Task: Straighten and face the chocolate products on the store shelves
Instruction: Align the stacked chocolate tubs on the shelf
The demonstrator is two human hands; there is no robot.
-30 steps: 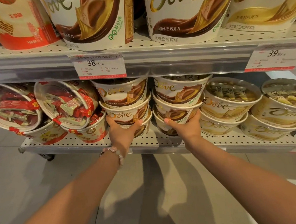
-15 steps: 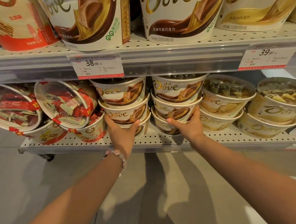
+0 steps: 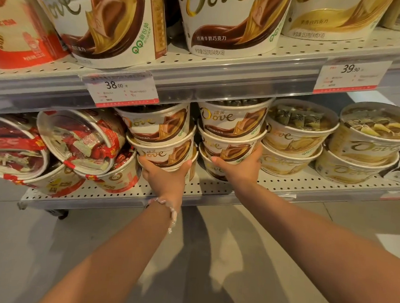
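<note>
Two stacks of brown-and-white Dove chocolate tubs stand side by side on the lower shelf (image 3: 215, 192). My left hand (image 3: 163, 175) grips the left stack (image 3: 158, 139) from below, fingers and thumb curled round the second tub, hiding the bottom one. My right hand (image 3: 239, 165) grips the right stack (image 3: 230, 129) at its lower tubs, thumb on the front. The logos of both stacks face outward, the left stack tilted slightly.
Red-wrapped candy tubs (image 3: 78, 139) lie tipped on their sides to the left. Cream-coloured Dove tubs (image 3: 293, 138) are stacked to the right. Larger Dove tubs (image 3: 228, 19) stand on the upper shelf with price tags (image 3: 122, 88) on its rail. Grey floor lies below.
Both hands stay on the two stacks; the right hand has shifted slightly up along its stack. The view has moved a little closer and lower.
</note>
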